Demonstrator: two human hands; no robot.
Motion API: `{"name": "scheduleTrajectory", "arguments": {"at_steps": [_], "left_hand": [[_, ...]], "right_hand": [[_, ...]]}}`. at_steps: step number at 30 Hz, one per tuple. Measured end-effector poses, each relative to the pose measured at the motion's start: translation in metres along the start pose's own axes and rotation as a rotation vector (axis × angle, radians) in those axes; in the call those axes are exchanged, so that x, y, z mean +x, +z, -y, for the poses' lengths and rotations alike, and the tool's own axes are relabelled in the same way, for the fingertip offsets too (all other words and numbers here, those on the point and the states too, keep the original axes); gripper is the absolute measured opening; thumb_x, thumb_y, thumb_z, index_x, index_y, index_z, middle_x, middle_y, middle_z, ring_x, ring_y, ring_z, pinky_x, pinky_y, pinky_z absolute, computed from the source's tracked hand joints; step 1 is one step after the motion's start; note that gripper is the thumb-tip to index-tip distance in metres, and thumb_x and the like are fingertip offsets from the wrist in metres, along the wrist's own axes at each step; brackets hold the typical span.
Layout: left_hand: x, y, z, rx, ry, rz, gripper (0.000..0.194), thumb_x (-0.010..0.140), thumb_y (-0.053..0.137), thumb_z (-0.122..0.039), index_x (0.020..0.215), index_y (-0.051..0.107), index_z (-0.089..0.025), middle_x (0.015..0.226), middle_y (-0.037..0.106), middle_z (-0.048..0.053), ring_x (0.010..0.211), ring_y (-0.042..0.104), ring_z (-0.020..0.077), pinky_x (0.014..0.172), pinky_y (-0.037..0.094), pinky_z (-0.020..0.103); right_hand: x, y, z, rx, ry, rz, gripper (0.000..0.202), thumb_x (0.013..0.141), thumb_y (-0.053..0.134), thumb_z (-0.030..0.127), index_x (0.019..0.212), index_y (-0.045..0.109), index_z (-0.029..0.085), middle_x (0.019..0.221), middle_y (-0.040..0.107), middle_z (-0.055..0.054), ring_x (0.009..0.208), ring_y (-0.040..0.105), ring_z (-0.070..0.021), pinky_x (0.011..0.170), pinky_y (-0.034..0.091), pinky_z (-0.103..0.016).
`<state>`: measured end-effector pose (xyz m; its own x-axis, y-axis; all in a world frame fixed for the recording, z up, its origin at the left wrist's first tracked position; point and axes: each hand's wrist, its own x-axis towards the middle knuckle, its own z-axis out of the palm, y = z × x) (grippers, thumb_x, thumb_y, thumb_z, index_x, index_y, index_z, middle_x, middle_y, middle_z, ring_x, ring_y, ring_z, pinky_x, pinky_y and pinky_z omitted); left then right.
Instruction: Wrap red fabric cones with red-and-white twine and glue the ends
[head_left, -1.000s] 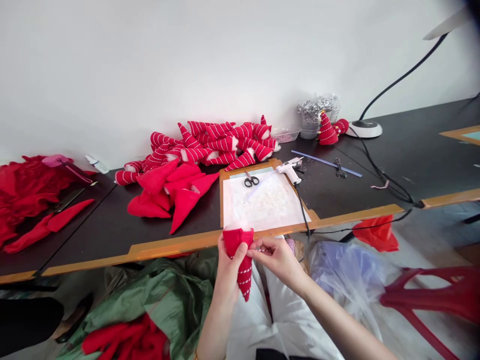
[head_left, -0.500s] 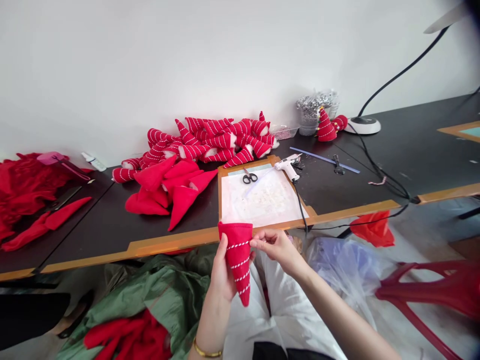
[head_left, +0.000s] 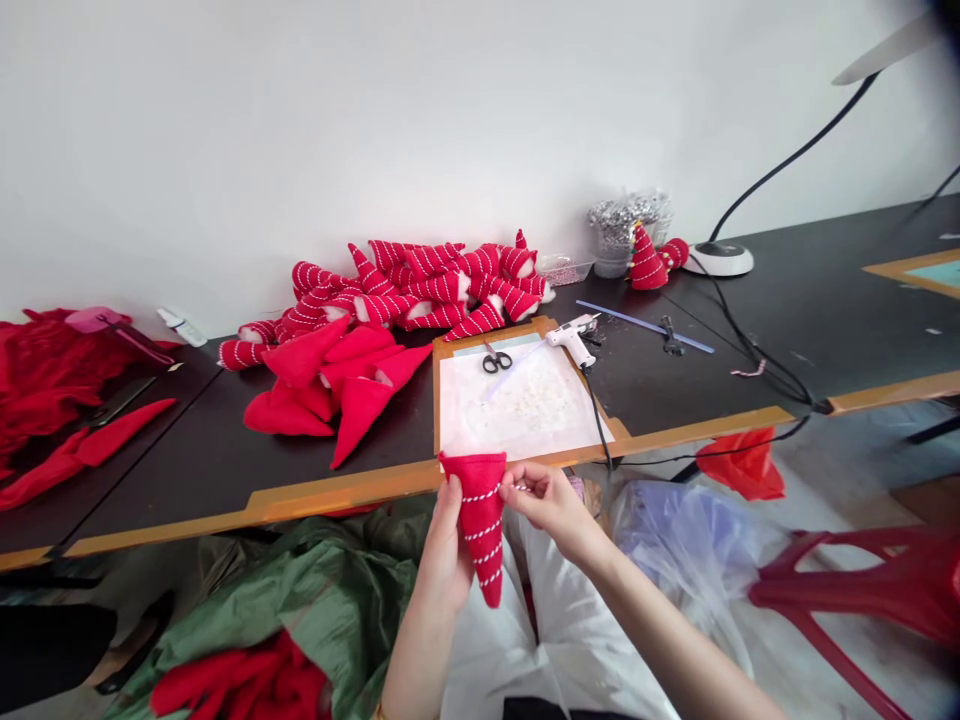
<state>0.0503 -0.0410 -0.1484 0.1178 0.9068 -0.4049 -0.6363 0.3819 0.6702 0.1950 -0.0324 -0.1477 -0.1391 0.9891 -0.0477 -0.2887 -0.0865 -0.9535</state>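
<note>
A red felt cone (head_left: 482,510) with red-and-white cord wound round it hangs point down just in front of the table edge. My left hand (head_left: 448,545) grips its left side, thumb in front, the other fingers hidden behind. Pinched at the cone's right edge, near the upper turn of cord, is the white-and-red cord (head_left: 519,488), held by my right hand (head_left: 546,505). Beyond the cone, a white work sheet (head_left: 525,400) bears black-handled scissors (head_left: 496,361) and the front of a white glue gun (head_left: 574,340).
Wound cones (head_left: 442,288) lie heaped by the wall, plain red cones (head_left: 352,375) nearer. A blue ruler-like strip (head_left: 637,324), tinsel tub (head_left: 615,250), decorated cone (head_left: 646,262) and lamp base (head_left: 721,258) stand right. A red stool (head_left: 862,570) and green bag (head_left: 352,590) are below.
The view has shifted slightly. Both hands stay at the cone, and my right fingers are curled a little more around the cord at its right edge.
</note>
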Motion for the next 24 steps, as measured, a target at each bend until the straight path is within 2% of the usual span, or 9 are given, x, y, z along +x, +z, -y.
{"name": "scheduleTrajectory", "arguments": {"at_steps": [4,7,9,12,14,18,22,24], "left_hand": [[-0.003,0.000,-0.003,0.072,0.063,0.067,0.061,0.078,0.074,-0.054,0.126,0.061,-0.017,0.124,0.069,0.012,0.122,0.059,0.0317,0.105,0.044,0.041],[-0.005,0.004,-0.002,0.185,0.166,0.031,0.066,0.069,0.085,-0.038,0.127,0.058,-0.022,0.119,0.070,0.009,0.113,0.065,0.0290,0.097,0.049,0.037],[-0.006,0.006,-0.002,0.233,0.179,-0.017,0.066,0.066,0.088,-0.032,0.124,0.058,-0.022,0.113,0.072,0.008,0.101,0.068,0.0258,0.086,0.053,0.032],[-0.006,0.004,-0.003,0.226,0.103,-0.085,0.058,0.066,0.087,-0.039,0.115,0.063,-0.019,0.098,0.074,0.007,0.081,0.069,0.0209,0.067,0.054,0.028],[-0.006,0.000,-0.005,0.195,0.022,-0.087,0.053,0.067,0.085,-0.044,0.107,0.066,-0.016,0.087,0.073,0.006,0.071,0.067,0.0184,0.061,0.053,0.026],[-0.008,-0.006,-0.011,0.012,-0.163,0.036,0.050,0.073,0.080,-0.049,0.100,0.070,-0.009,0.076,0.069,0.009,0.063,0.062,0.0141,0.058,0.051,0.022],[-0.007,-0.003,-0.014,-0.226,-0.247,0.192,0.059,0.078,0.071,-0.061,0.104,0.070,-0.008,0.084,0.069,0.012,0.066,0.060,0.0143,0.052,0.048,0.021],[-0.006,0.000,-0.013,-0.289,-0.276,0.218,0.063,0.082,0.061,-0.067,0.105,0.069,-0.008,0.085,0.069,0.012,0.064,0.059,0.0146,0.048,0.047,0.021]], "right_hand": [[0.000,0.000,-0.006,-0.139,-0.064,-0.027,0.019,0.074,0.072,0.033,0.071,0.062,0.018,0.064,0.057,0.002,0.055,0.043,-0.0102,0.054,0.032,-0.024],[-0.001,0.002,-0.007,-0.188,-0.071,-0.002,0.019,0.076,0.073,0.034,0.072,0.063,0.018,0.061,0.055,0.003,0.054,0.043,-0.0102,0.052,0.031,-0.024],[0.000,0.002,-0.004,-0.166,-0.068,0.033,0.023,0.077,0.074,0.038,0.072,0.064,0.018,0.063,0.058,0.002,0.057,0.047,-0.0115,0.055,0.034,-0.024],[0.002,-0.003,0.004,-0.123,-0.040,0.074,0.031,0.075,0.076,0.047,0.069,0.064,0.019,0.066,0.061,0.000,0.061,0.051,-0.0129,0.058,0.037,-0.025],[0.004,-0.008,0.008,-0.122,-0.006,0.072,0.035,0.074,0.076,0.050,0.067,0.063,0.019,0.064,0.058,0.001,0.058,0.049,-0.0118,0.055,0.035,-0.025],[0.005,-0.018,0.007,-0.115,0.045,0.026,0.036,0.074,0.077,0.051,0.067,0.063,0.018,0.060,0.053,0.003,0.054,0.042,-0.0097,0.050,0.028,-0.024],[0.006,-0.017,0.001,-0.083,0.058,0.041,0.037,0.074,0.076,0.053,0.068,0.065,0.018,0.059,0.053,0.003,0.054,0.042,-0.0101,0.049,0.026,-0.024],[0.006,-0.014,-0.001,-0.064,0.059,0.048,0.037,0.073,0.077,0.053,0.068,0.066,0.018,0.059,0.054,0.003,0.054,0.042,-0.0104,0.049,0.026,-0.024]]}}
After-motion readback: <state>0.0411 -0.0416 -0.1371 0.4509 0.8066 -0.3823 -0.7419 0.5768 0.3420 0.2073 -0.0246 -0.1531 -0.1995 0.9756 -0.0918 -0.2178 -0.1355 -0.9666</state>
